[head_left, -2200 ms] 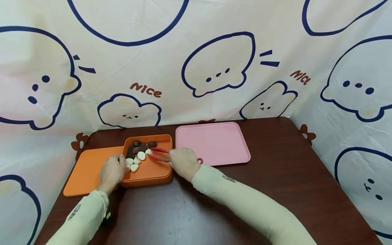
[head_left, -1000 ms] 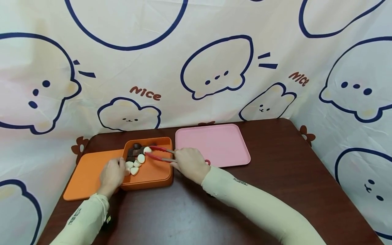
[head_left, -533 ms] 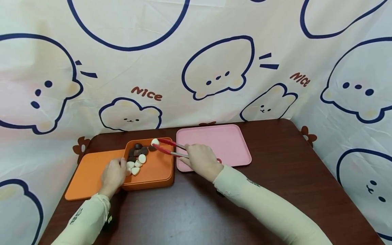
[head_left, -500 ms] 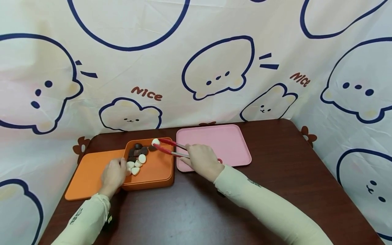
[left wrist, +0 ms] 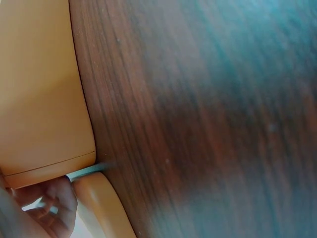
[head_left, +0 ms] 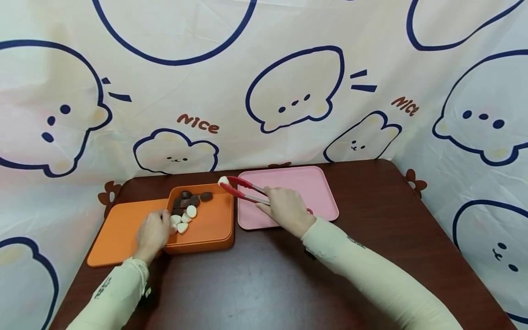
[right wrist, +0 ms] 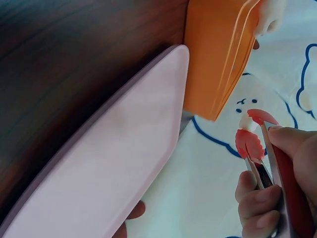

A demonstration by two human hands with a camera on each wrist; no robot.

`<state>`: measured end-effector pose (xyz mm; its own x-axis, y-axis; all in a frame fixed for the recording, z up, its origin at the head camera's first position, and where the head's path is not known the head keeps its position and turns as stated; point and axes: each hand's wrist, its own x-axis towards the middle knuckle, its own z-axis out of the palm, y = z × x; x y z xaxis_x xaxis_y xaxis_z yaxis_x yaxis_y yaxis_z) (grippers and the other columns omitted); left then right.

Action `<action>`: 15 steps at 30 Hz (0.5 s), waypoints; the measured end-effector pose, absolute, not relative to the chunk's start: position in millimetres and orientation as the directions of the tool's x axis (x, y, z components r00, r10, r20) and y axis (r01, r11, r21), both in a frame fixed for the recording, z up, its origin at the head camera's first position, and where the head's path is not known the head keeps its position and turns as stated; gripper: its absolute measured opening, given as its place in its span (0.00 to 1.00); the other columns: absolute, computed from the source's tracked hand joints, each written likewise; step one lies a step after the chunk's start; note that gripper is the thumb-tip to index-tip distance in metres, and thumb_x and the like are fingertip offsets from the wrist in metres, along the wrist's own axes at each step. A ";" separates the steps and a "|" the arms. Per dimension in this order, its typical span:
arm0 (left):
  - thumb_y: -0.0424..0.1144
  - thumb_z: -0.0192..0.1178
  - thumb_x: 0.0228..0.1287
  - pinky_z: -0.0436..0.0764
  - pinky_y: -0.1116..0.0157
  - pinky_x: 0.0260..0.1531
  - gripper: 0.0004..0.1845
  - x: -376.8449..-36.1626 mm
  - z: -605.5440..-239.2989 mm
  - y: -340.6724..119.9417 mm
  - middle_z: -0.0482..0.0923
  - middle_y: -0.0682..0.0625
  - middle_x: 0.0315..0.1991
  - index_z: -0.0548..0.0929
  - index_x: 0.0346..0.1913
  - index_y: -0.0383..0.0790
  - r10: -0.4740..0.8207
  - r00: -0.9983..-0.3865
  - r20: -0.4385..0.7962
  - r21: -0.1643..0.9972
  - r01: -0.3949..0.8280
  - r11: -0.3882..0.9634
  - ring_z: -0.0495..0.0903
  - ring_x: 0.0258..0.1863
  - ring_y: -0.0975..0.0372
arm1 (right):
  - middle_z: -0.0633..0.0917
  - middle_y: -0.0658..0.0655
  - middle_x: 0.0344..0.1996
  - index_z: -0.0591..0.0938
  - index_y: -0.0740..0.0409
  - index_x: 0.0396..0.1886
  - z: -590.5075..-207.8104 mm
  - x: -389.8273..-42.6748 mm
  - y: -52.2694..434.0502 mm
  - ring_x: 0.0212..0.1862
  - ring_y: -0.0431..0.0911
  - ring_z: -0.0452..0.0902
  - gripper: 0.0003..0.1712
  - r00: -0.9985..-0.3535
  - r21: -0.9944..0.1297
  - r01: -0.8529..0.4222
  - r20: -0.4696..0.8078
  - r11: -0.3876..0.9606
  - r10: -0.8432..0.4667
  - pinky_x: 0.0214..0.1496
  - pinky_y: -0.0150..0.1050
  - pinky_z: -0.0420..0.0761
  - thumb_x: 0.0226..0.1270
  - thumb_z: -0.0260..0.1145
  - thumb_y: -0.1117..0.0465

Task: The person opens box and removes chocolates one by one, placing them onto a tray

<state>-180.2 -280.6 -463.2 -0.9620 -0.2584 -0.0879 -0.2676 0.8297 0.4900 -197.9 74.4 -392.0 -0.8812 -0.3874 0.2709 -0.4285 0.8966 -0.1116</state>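
Cartoon-printed cloth is hanging behind a dark wooden worktop (head_left: 264, 284), where an orange box (head_left: 214, 231) is sitting on the left with its orange lid (head_left: 119, 233) lying flat beside it, and a pink tray (head_left: 313, 195) is lying just to the right of the box.

Right hand (head_left: 286, 208) is squeezing a pair of red tongs (head_left: 243, 190), fingers curled round the metal arms near their hinge end. The tong tips are pinching a small white piece (head_left: 223, 180), which is hanging over the far right corner of the box, close to the tray's near-left edge; the right wrist view is showing it caught between the scalloped red tips (right wrist: 250, 134). Left hand (head_left: 152, 231) is resting against the box's near-left corner, fingers curled over the rim beside the white pieces (head_left: 181, 222), steadying it. More dark brown pieces (head_left: 189, 200) are lying at the back of the box.

The white piece is looking light, smooth and rounded, so it is probably slippery between the tips and liable to pop out sideways if squeezed off-centre. Its hardness cannot be told. Gripping it across its widest part, with steady moderate pressure, seems the safest hold.
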 end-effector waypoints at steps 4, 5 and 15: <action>0.51 0.32 0.81 0.69 0.61 0.26 0.29 -180.0 -463.4 -280.0 0.84 0.39 0.37 0.80 0.33 0.40 -0.265 -0.961 -0.080 0.488 -0.269 0.830 0.82 0.37 0.47 | 0.83 0.53 0.21 0.84 0.55 0.38 -392.0 -204.2 81.9 0.24 0.47 0.80 0.21 -0.896 -0.142 -0.406 0.253 0.903 -0.364 0.28 0.49 0.83 0.66 0.70 0.41; 0.51 0.32 0.81 0.68 0.61 0.25 0.29 -180.0 -463.5 -280.0 0.84 0.40 0.36 0.79 0.32 0.40 -0.266 -0.961 -0.078 0.490 -0.270 0.829 0.81 0.35 0.49 | 0.83 0.53 0.21 0.84 0.56 0.38 -391.6 -205.5 83.5 0.24 0.47 0.80 0.22 -0.901 -0.145 -0.399 0.244 0.905 -0.358 0.29 0.50 0.83 0.66 0.69 0.41; 0.52 0.32 0.81 0.67 0.61 0.22 0.29 -179.5 -460.5 -279.3 0.81 0.43 0.31 0.80 0.32 0.41 -0.268 -0.960 -0.082 0.500 -0.272 0.822 0.76 0.28 0.53 | 0.84 0.55 0.23 0.84 0.56 0.37 -396.1 -221.9 95.4 0.26 0.48 0.79 0.21 -0.935 -0.167 -0.328 0.198 0.930 -0.294 0.30 0.49 0.82 0.67 0.70 0.42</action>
<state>-179.5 -279.3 -460.5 -0.9599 -0.2683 -0.0816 -0.2723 0.8222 0.4998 -221.9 95.4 -396.1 -0.9351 -0.2939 0.1981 -0.3276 0.9299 -0.1671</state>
